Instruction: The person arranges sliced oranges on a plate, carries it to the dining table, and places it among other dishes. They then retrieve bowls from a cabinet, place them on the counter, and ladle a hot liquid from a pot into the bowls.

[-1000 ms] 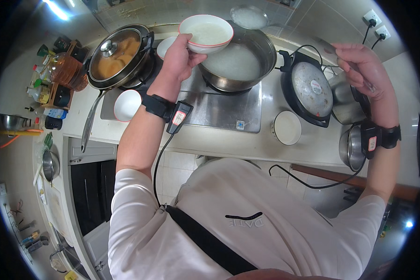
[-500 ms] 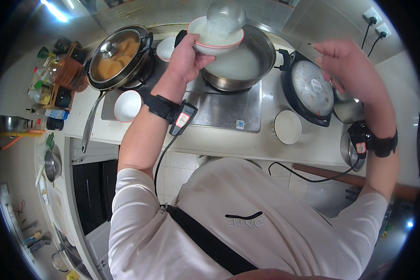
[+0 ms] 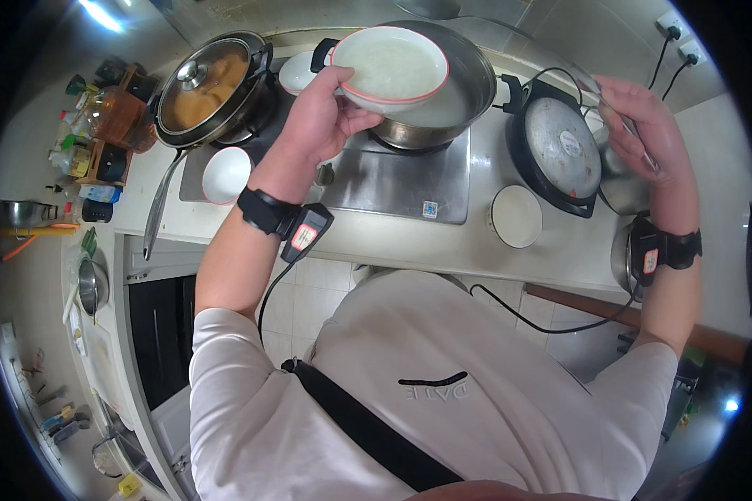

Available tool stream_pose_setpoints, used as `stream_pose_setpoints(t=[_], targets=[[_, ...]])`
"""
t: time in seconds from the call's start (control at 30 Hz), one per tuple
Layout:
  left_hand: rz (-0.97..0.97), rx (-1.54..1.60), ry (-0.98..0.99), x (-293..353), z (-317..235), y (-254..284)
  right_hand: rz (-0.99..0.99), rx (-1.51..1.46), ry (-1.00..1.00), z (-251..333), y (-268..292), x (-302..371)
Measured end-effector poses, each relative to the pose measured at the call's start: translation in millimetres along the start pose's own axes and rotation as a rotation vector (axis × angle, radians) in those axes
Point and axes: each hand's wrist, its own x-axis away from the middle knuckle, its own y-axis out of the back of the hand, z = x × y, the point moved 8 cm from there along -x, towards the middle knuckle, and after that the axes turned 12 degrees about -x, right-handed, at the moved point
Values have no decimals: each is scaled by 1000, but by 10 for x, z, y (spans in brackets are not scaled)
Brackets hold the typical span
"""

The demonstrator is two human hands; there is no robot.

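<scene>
My left hand grips a white red-rimmed bowl by its left side, thumb over the rim. Pale, whitish porridge-like liquid fills much of it. The bowl is over the near left part of a wide steel pot, which holds cloudy liquid and is partly hidden by it. At the right, my right hand is closed round the handle of a metal ladle. The ladle's head is at the top edge, beyond the pot, and is partly cut off.
Left of the pot stands a lidded frying pan with brown food, its long handle pointing toward me. Two more bowls, one a red-rimmed bowl, are near the stove. A cream bowl and a dark pan with a metal lid stand at the right.
The ladle has moved up and away from over the bowl, toward the top edge. The bowl has shifted slightly right, and its contents show plainly now.
</scene>
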Motion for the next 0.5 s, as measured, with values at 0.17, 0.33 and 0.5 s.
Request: stream_pose_setpoints(t=[0.17, 0.33, 0.5], targets=[[18, -60, 83, 342, 159, -86, -100, 30, -20, -174, 280, -34], [91, -54, 198, 662, 500, -224, -171, 90, -78, -411, 329, -52], [262, -12, 242, 793, 1002, -367, -269, 208, -106, -632, 328, -125]])
